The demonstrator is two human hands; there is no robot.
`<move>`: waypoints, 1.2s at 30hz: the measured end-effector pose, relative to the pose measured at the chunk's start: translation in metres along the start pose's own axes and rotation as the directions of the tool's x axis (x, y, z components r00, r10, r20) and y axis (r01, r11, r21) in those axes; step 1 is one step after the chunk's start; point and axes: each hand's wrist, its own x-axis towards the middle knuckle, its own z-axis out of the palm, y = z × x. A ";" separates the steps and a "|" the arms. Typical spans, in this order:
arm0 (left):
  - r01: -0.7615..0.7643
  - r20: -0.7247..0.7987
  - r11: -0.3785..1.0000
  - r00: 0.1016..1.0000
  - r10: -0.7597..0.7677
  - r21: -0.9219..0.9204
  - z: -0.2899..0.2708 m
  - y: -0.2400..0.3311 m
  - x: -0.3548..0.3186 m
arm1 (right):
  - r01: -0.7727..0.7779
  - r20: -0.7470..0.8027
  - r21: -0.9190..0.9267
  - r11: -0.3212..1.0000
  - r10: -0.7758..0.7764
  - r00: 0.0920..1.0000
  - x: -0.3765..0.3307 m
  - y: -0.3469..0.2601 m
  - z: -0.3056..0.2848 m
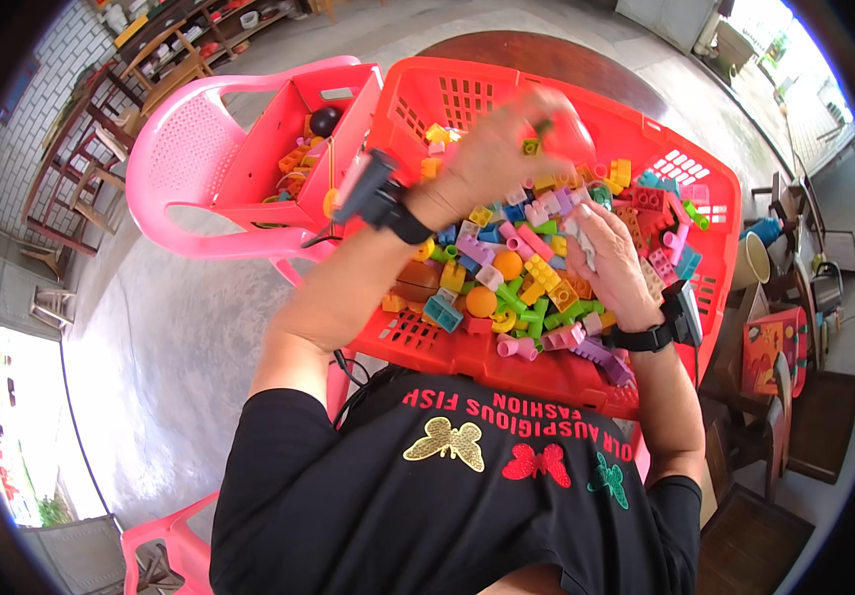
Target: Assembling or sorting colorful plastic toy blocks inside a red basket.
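Observation:
A large red plastic basket in front of me is filled with a heap of colourful toy building blocks. Over its far middle is my left hand, smeared by motion. A small green block shows by its fingers; whether they grip it I cannot tell. Behind these fingers is a round red thing. My right hand rests on the heap with its fingers stretched out. A whitish piece shows beside its palm, partly hidden. Orange balls lie among the blocks to its left.
On a pink plastic chair at the left stands a pinkish-red box with orange pieces and a dark ball. Behind the basket is a brown round tabletop. Wooden furniture and a red patterned box are at the right.

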 end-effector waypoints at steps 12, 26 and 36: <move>0.423 -0.472 0.855 0.844 -0.253 0.299 -0.215 -0.130 -0.072 | 0.658 0.648 -0.750 0.067 -0.124 0.751 -0.040 -0.026 0.041; 0.719 -0.436 0.217 0.602 -0.669 0.660 -0.236 -0.190 -0.178 | 0.630 0.614 -0.773 -0.072 0.162 0.772 -0.057 -0.020 0.031; 0.270 -0.210 0.738 0.962 -0.176 0.619 -0.161 -0.073 -0.063 | 0.529 0.546 -0.837 0.138 0.269 0.794 -0.052 -0.002 0.027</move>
